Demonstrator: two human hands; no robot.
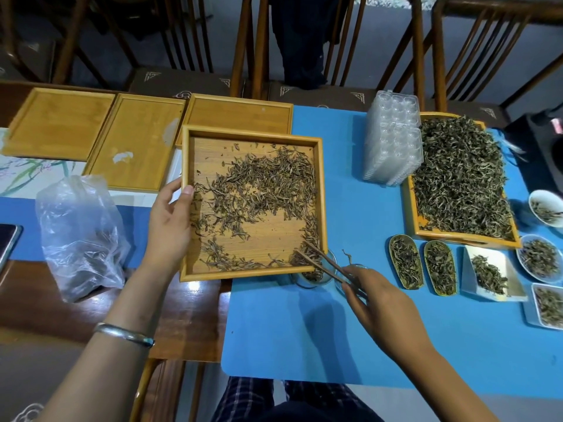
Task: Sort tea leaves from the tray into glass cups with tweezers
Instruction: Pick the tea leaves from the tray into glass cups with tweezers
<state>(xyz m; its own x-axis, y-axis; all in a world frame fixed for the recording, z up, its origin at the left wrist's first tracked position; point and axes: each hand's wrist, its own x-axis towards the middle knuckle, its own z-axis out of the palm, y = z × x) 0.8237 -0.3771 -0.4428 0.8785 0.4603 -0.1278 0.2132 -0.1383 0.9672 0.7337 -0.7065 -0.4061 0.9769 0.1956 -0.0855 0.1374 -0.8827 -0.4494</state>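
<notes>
Far left edge of the table [189,315]: a dark phone [7,242], partly out of view. Beside it a crumpled clear plastic bag [79,236] with some dark leaf at the bottom. Along the back edge, three empty bamboo trays [137,141] in a row.

Left hand [170,226], silver bangle [125,333] on the wrist, grips the left rim of the working tray [256,135]; thumb curled over the rim, fingers underneath. Tray sits tilted, straddling the wood and the blue mat [304,330]. Tea leaves [262,187] scattered over its floor, thickest across the middle and down the right side.

Glass cup [310,277] on the mat, tucked under the tray's near right corner, some leaf inside. A second glass cup just right of it is mostly hidden by the hand.

Right hand [371,296] pinches wooden tweezers [320,258]; tips reach into the leaf at the tray's near right corner, above the cup.

Right part of the mat: stack of clear plastic lids or containers [393,138], a large tray heaped with tea [460,178], two woven scoops [423,266] of leaf, white dishes [539,257] of leaf toward the right edge.
</notes>
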